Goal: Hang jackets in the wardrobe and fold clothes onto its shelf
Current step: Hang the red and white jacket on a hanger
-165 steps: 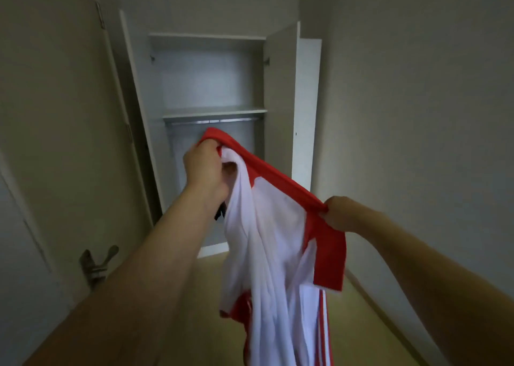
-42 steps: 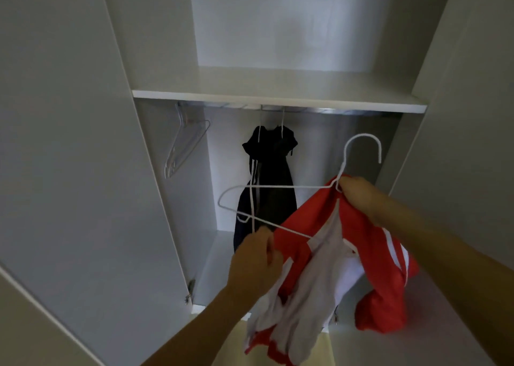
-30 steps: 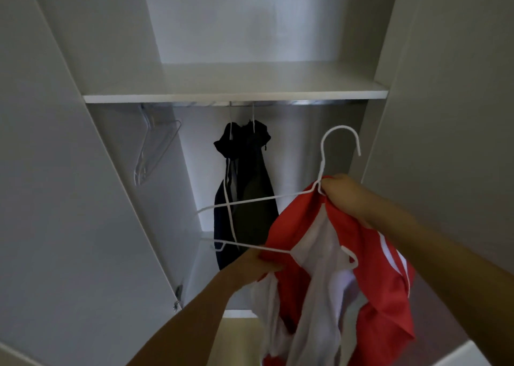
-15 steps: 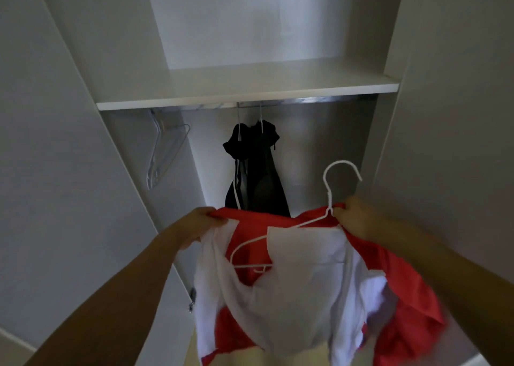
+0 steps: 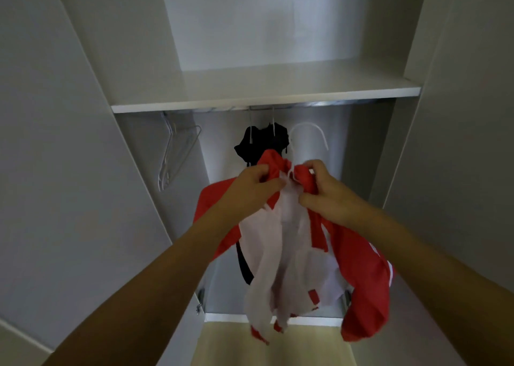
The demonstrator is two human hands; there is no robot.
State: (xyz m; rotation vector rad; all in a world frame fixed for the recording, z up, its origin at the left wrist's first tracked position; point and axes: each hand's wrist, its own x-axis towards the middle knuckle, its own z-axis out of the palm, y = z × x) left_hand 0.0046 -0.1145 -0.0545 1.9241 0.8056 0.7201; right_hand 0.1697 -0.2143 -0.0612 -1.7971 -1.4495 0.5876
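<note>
A red and white jacket [image 5: 358, 268] hangs from my two hands in front of the open wardrobe. My left hand [image 5: 250, 187] grips the red collar on the left side. My right hand [image 5: 328, 196] pinches the collar on the right. The white hanger [image 5: 308, 131] is inside the jacket; only its hook shows above my hands, below the rail [image 5: 319, 104]. A dark jacket [image 5: 264, 143] hangs from the rail behind, partly hidden by the red one. The white shelf [image 5: 264, 87] above the rail is bare.
Spare wire hangers [image 5: 175, 157] hang at the rail's left end. The wardrobe's left door [image 5: 55, 157] and right door [image 5: 459, 129] stand open on either side. The wardrobe floor edge [image 5: 222, 317] and yellowish room floor [image 5: 230, 346] lie below.
The jacket's shoulders now sit on the hanger. My left hand has come in from the left shoulder to the collar, beside my right hand, and the hanger hook has risen toward the rail.
</note>
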